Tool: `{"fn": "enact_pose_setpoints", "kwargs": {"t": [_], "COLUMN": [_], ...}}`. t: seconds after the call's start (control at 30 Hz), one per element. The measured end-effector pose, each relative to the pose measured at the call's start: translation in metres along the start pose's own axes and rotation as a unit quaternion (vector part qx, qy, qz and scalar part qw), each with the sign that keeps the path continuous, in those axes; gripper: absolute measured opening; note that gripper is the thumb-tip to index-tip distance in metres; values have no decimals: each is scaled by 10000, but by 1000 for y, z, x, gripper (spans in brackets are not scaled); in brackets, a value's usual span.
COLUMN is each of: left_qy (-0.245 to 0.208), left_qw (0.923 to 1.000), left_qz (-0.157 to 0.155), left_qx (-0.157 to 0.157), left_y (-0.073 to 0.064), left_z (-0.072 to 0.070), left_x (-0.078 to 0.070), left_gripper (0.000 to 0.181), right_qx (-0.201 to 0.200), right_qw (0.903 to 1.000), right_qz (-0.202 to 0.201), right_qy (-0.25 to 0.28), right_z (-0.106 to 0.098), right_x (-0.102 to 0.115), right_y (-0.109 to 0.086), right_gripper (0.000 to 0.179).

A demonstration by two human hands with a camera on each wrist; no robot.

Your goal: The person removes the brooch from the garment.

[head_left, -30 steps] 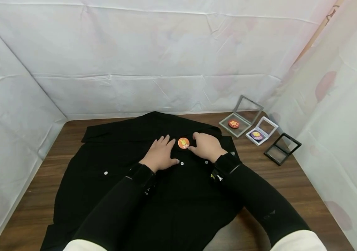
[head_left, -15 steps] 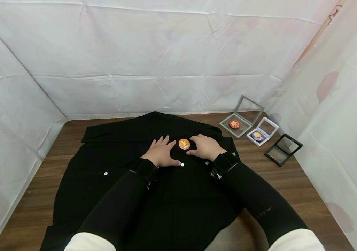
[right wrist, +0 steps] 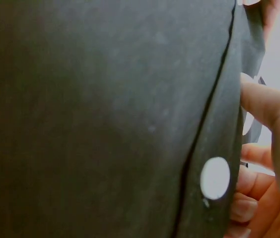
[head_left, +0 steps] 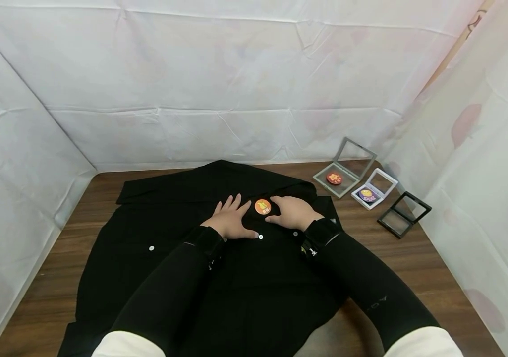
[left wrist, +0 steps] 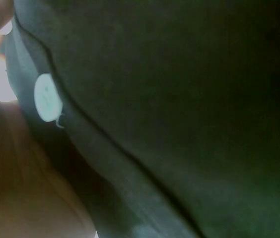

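A black button-up shirt (head_left: 245, 287) lies spread out, with a round orange badge (head_left: 262, 207) bearing a yellow figure on its upper part. My left hand (head_left: 229, 221) rests on the cloth left of the badge, fingers spread and thumb tip at a white shirt button (head_left: 260, 237). To the badge's right is my right hand (head_left: 296, 212), its thumb and index finger apart beside the edge. In the left wrist view, another white button (left wrist: 48, 97) shows close up on the placket. The right wrist view has the thumb (right wrist: 274, 106) and bent fingertips along the cloth.
At the right of the wooden table (head_left: 419, 277) stand three opened display cases: a grey one (head_left: 347, 184) with a red badge (head_left: 334, 178), a white one (head_left: 369, 202) with a purple badge (head_left: 366, 195), and a black one (head_left: 395, 222). White cloth walls (head_left: 236, 74) enclose the table.
My left hand has shifted slightly, its thumb now at the shirt button. My right thumb and index finger have edged a little around the badge. The badge stays in place on the shirt.
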State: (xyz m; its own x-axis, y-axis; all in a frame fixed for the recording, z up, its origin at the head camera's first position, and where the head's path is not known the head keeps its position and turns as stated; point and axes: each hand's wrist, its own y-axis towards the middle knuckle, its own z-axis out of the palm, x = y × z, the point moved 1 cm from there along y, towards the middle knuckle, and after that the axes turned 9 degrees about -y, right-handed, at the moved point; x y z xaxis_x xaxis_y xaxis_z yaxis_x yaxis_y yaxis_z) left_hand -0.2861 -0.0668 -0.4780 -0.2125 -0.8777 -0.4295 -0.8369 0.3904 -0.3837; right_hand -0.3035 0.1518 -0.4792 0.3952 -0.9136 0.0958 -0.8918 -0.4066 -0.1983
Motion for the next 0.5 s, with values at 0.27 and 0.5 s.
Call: {"fn": "enact_pose_setpoints", "kwargs": {"t": [0.27,0.5], "left_qy": [76,-11], "left_qw": [9999,9999], "left_qz": [-51,-70], "left_qx": [119,76], "left_y": [3,0], "left_z": [1,0], "left_x": [0,-1], "left_gripper": [109,114], "right_qx": [220,427], "right_qw": [9996,9989], "right_qz": [-122,-87], "right_qy": [110,173], "right_z": [-1,1], "right_x": [1,1], "right_y": [6,6], "right_gripper": [77,82]}}
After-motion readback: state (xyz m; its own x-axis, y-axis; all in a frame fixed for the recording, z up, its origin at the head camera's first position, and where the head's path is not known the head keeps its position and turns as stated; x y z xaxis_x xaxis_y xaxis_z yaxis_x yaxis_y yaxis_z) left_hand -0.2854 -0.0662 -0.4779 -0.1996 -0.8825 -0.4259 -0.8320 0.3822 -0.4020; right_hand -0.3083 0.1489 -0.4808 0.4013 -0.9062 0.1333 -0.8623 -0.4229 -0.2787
